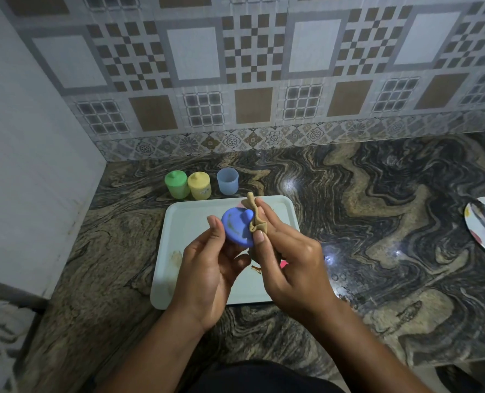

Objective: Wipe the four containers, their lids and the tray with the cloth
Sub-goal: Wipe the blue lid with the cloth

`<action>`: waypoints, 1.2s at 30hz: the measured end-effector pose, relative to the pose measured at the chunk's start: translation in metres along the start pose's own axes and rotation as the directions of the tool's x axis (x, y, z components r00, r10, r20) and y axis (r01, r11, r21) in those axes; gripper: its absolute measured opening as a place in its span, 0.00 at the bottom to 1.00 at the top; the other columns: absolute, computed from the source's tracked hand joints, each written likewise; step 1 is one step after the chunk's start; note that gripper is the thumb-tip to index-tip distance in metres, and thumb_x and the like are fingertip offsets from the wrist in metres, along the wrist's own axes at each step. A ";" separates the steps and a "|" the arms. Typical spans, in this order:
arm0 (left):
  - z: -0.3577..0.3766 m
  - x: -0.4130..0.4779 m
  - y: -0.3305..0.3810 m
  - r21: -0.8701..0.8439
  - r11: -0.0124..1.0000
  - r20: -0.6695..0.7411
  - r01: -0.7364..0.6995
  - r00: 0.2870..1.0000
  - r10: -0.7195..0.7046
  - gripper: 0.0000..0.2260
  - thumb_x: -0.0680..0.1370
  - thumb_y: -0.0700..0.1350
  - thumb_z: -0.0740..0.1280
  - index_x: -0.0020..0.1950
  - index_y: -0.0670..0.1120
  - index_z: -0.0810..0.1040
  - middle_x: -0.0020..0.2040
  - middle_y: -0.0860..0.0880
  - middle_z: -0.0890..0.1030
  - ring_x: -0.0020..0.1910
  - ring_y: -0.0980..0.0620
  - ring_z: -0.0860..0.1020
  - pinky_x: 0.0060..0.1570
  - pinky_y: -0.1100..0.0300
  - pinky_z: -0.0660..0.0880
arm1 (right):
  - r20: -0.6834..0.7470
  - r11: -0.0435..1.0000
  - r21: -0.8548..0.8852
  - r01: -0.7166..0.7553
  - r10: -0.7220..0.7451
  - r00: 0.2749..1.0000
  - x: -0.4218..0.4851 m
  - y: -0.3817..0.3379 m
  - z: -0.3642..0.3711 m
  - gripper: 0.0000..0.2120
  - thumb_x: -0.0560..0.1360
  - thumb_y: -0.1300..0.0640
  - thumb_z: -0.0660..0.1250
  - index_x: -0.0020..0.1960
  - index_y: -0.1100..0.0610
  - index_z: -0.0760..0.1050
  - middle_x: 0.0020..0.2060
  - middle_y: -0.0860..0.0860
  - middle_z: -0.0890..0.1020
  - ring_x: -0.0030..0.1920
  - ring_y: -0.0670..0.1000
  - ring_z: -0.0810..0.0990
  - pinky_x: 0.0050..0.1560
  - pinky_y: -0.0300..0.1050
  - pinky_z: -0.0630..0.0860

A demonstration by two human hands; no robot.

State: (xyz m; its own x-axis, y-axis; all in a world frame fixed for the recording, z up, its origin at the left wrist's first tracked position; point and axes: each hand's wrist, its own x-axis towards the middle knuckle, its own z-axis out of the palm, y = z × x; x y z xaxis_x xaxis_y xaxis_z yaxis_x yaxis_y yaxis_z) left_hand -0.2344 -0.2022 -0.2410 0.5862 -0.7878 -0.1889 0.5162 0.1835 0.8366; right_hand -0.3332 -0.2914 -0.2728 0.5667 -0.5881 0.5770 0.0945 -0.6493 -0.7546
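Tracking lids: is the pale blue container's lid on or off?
Off. The pale blue container shows a bare rim; the left hand holds the blue lid, the right hand the cloth.

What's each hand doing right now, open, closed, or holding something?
Left hand: holding the blue lid, fingers curled round its edge.
Right hand: pinching the tan cloth against the lid.
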 end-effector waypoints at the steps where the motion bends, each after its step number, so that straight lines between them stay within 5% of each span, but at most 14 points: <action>1: 0.000 0.000 -0.001 0.000 1.000 -0.004 -0.012 1.000 0.012 0.22 0.80 0.55 0.57 0.60 0.41 0.81 0.58 0.43 0.84 0.55 0.51 0.83 0.45 0.60 0.80 | -0.003 1.000 -0.004 -0.004 0.004 1.000 -0.001 0.000 0.001 0.16 0.82 0.62 0.61 0.66 0.68 0.79 0.69 0.61 0.77 0.75 0.51 0.71 0.70 0.58 0.74; 4: -0.002 -0.004 -0.003 0.045 0.997 0.068 -0.059 0.996 0.056 0.15 0.81 0.47 0.61 0.63 0.42 0.80 0.64 0.43 0.80 0.64 0.48 0.78 0.56 0.55 0.78 | -0.011 1.000 -0.005 0.008 -0.008 1.000 0.002 0.000 -0.001 0.16 0.82 0.63 0.61 0.67 0.67 0.78 0.70 0.60 0.76 0.75 0.52 0.72 0.69 0.57 0.75; 9: -0.001 -0.005 -0.001 -0.041 0.998 0.059 -0.041 0.997 0.043 0.13 0.76 0.47 0.63 0.48 0.48 0.87 0.52 0.46 0.86 0.45 0.55 0.83 0.27 0.66 0.70 | -0.023 1.000 0.018 0.012 -0.012 1.000 0.006 -0.003 -0.007 0.12 0.82 0.65 0.61 0.55 0.70 0.83 0.62 0.58 0.83 0.72 0.51 0.75 0.60 0.57 0.81; 12: 0.002 -0.001 0.001 -0.026 0.998 0.038 -0.052 0.998 0.053 0.18 0.79 0.52 0.59 0.53 0.45 0.85 0.57 0.42 0.84 0.54 0.50 0.83 0.43 0.58 0.80 | -0.018 1.000 0.008 -0.006 0.006 1.000 0.001 -0.003 -0.003 0.11 0.82 0.67 0.62 0.56 0.69 0.83 0.63 0.58 0.82 0.73 0.51 0.75 0.64 0.55 0.79; 15: 0.001 -0.003 0.000 -0.023 0.998 0.073 -0.058 0.996 0.060 0.19 0.83 0.50 0.56 0.64 0.41 0.79 0.65 0.40 0.79 0.66 0.45 0.77 0.58 0.50 0.78 | -0.033 0.999 -0.033 -0.026 0.025 0.999 -0.002 -0.002 -0.001 0.12 0.82 0.64 0.63 0.55 0.70 0.83 0.65 0.61 0.81 0.75 0.51 0.72 0.64 0.56 0.79; 18: -0.003 -0.003 -0.002 0.030 0.997 0.099 -0.068 0.993 0.065 0.15 0.82 0.44 0.58 0.63 0.41 0.80 0.63 0.41 0.81 0.63 0.47 0.79 0.54 0.55 0.79 | -0.033 0.999 -0.051 -0.001 0.000 0.999 0.000 -0.001 -0.001 0.15 0.82 0.63 0.62 0.64 0.68 0.80 0.68 0.60 0.78 0.75 0.50 0.71 0.67 0.54 0.77; 22: -0.008 -0.002 -0.005 0.055 0.998 0.034 -0.027 0.999 0.025 0.15 0.77 0.51 0.62 0.48 0.47 0.87 0.45 0.46 0.86 0.41 0.55 0.82 0.34 0.64 0.78 | -0.034 1.000 -0.017 0.003 -0.004 0.999 0.003 -0.001 -0.005 0.14 0.82 0.63 0.62 0.61 0.67 0.82 0.66 0.58 0.80 0.74 0.50 0.72 0.66 0.53 0.78; 27: -0.004 -0.003 -0.005 0.034 0.999 0.062 -0.029 0.998 0.027 0.20 0.81 0.52 0.58 0.63 0.42 0.80 0.63 0.41 0.81 0.63 0.46 0.79 0.59 0.51 0.78 | -0.023 0.999 -0.029 -0.021 0.020 1.000 0.003 -0.001 -0.002 0.14 0.82 0.62 0.62 0.62 0.67 0.82 0.68 0.59 0.79 0.75 0.50 0.71 0.67 0.53 0.77; 32: -0.010 0.000 -0.006 0.025 1.000 0.030 0.006 1.000 -0.007 0.14 0.77 0.48 0.63 0.54 0.44 0.85 0.51 0.43 0.85 0.45 0.52 0.82 0.41 0.62 0.78 | -0.010 1.000 0.014 -0.024 0.025 1.000 0.005 -0.001 -0.005 0.15 0.82 0.61 0.62 0.61 0.67 0.82 0.66 0.58 0.80 0.74 0.49 0.72 0.66 0.52 0.78; 36: -0.012 0.005 -0.006 -0.004 0.997 -0.003 0.079 0.997 -0.079 0.23 0.80 0.54 0.57 0.66 0.41 0.77 0.63 0.40 0.80 0.62 0.44 0.79 0.59 0.52 0.77 | -0.013 0.999 0.015 -0.029 0.029 0.999 0.002 -0.002 0.000 0.14 0.81 0.66 0.64 0.64 0.67 0.81 0.67 0.59 0.79 0.74 0.49 0.73 0.68 0.51 0.77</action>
State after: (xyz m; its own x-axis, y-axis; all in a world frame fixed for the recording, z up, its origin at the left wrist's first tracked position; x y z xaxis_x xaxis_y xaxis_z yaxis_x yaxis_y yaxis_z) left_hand -0.2271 -0.2001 -0.2525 0.5454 -0.7982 -0.2557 0.5634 0.1232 0.8170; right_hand -0.3324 -0.2907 -0.2701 0.5584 -0.6131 0.5588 0.0903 -0.6247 -0.7756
